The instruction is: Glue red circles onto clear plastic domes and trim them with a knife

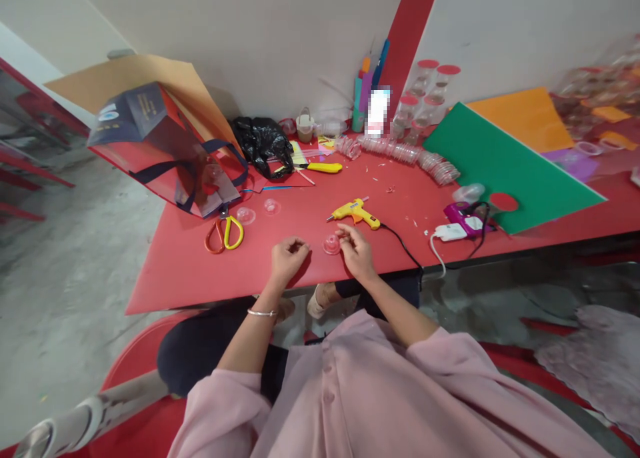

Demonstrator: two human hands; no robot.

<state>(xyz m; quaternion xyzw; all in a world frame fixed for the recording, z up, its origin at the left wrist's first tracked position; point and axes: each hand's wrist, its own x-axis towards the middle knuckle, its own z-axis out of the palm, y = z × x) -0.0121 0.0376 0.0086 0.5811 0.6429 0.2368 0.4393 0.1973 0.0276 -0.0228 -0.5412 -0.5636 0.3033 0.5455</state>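
A small clear plastic dome lid (331, 244) rests on the red table near its front edge. Beside its right rim is my right hand (356, 251), fingers loosely bent and apart; whether a fingertip touches the rim I cannot tell. My left hand (290, 259) is at the table edge left of the lid, its fingers curled together; anything inside them is hidden. Just beyond the lid lies a yellow hot glue gun (356, 213), nozzle to the left. Two more clear dome lids (245, 216) lie farther left, near scissors (225, 234) with one red and one yellow handle.
A large gift bag (150, 145) leans at the left, with a black plastic bag (263, 141) behind. A yellow-handled cutter (324, 168), stacked clear plastic pieces (400, 153), a phone (378, 113) and a green board (510, 171) stand farther back. A purple power strip (467, 221) has cords hanging off the edge.
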